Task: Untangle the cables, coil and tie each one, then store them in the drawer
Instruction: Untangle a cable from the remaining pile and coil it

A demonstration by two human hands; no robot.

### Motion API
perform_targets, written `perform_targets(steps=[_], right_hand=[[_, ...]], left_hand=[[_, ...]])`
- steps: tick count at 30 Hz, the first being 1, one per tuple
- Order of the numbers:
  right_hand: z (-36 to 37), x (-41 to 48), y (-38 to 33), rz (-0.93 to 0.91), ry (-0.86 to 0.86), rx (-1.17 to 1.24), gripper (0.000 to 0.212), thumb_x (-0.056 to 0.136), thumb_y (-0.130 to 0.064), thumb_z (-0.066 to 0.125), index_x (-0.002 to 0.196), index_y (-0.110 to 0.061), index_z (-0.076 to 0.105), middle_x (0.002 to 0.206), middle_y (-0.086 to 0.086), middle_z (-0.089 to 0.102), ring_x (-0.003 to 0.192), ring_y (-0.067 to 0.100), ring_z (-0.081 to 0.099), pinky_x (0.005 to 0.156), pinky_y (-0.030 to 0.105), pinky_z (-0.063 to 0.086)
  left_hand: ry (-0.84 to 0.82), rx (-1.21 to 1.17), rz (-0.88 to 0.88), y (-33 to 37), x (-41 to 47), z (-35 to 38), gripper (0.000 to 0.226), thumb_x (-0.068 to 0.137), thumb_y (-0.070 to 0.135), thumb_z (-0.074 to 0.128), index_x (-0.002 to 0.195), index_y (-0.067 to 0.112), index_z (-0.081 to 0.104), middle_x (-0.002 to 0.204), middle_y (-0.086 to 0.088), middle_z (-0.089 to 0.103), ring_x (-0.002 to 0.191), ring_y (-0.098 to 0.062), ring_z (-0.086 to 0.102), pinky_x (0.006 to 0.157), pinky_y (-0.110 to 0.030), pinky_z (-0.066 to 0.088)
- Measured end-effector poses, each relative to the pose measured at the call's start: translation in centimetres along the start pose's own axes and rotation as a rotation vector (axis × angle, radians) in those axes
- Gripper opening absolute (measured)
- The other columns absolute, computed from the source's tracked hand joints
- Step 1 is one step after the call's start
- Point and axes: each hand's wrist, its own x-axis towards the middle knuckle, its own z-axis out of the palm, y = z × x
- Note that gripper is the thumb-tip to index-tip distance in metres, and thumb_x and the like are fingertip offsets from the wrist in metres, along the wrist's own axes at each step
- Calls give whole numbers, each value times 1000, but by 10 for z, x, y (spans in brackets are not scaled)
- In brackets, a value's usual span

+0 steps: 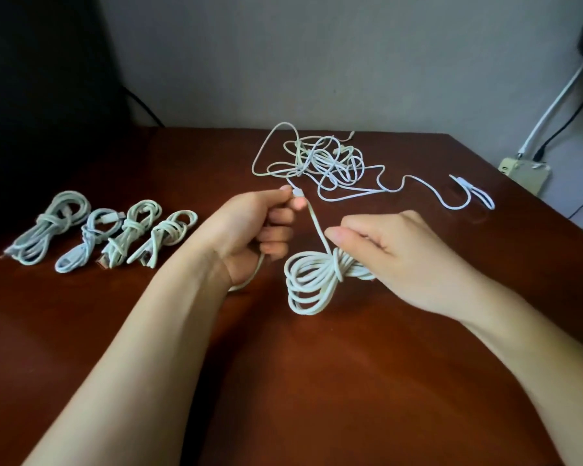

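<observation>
White cable fills both your hands. Your right hand (394, 253) holds a coil (312, 287) low over the table (317, 381), its fingers (354, 235) curled round the wrapped waist; whether the coil touches the wood, you cannot tell. 1 strand runs up from that waist to your left hand (260, 227), where thumb and forefinger pinch the plug (297, 192). The other left fingers are curled into the palm, and more cable shows below that palm. Behind both hands a loose tangle (323, 163) lies on the table, 1 tail trailing right to a small loop (478, 195). At the left, 4 tied bundles (133, 227) lie side by side, well apart from the tangle. A power strip (525, 173) sits beyond the table's right edge.
</observation>
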Motion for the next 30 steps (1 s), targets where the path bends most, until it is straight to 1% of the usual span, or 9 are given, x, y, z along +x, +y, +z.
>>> perform_targets(steps=[3,6,9,15,19,23,26,28,30], right_hand=[[4,-1,1,9,-33,-87,40,98,-43,35,62,-25,31,53,-8,39,50,13,33,51,25,28],[6,-2,-1,55,-47,-91,14,92,-40,32,85,-31,39,61,-13,50,52,15,41,53,31,32],[8,-1,-1,104,13,-85,13,89,-37,31,98,-31,38,53,-7,48,53,12,44,58,37,32],[10,3,4,181,122,-70,13,88,-28,36,96,-26,46,55,-7,43,52,12,39,64,38,31],[8,5,12,216,172,-77,16,95,-19,44,105,-18,57,60,-8,50,60,21,43,67,38,38],[12,4,24,278,190,31,18,100,-22,41,97,-19,58,58,-1,52,61,26,51,60,37,48],[13,7,29,358,237,156,22,101,-20,43,84,-24,58,49,-3,51,45,8,46,48,24,41],[12,9,30,387,261,179,21,99,-19,46,83,-24,58,48,-5,51,41,5,45,46,15,34],[11,10,33,414,295,193,19,98,-22,48,83,-25,60,52,-13,56,46,3,48,50,19,36]], left_hand=[[22,178,109,-2,0,5,38,103,22,33,71,12,50,47,9,23,31,-1,14,33,-16,11],[4,271,207,-4,-3,10,39,103,22,33,71,10,53,50,7,24,34,-3,14,36,-15,10],[-37,317,282,-5,-6,14,39,103,20,35,71,9,55,50,6,27,35,-4,15,39,-15,11],[-128,385,391,-5,-10,17,37,100,16,40,70,7,60,50,4,31,36,-5,18,38,-14,12],[-229,473,456,-11,-10,20,30,99,13,45,86,-7,64,51,0,37,37,-5,25,38,-15,20],[-255,721,528,-21,-11,25,30,94,28,48,87,9,71,50,8,46,45,-8,36,48,-22,30],[-235,943,589,-27,-13,30,25,98,22,51,87,16,72,50,9,50,47,-3,41,54,-13,31],[-209,1065,629,-31,-13,32,26,98,21,51,84,15,72,52,8,53,50,-4,45,56,-12,32],[-151,1196,695,-35,-11,33,31,97,28,47,80,15,70,56,7,59,58,-5,50,61,-17,37]])
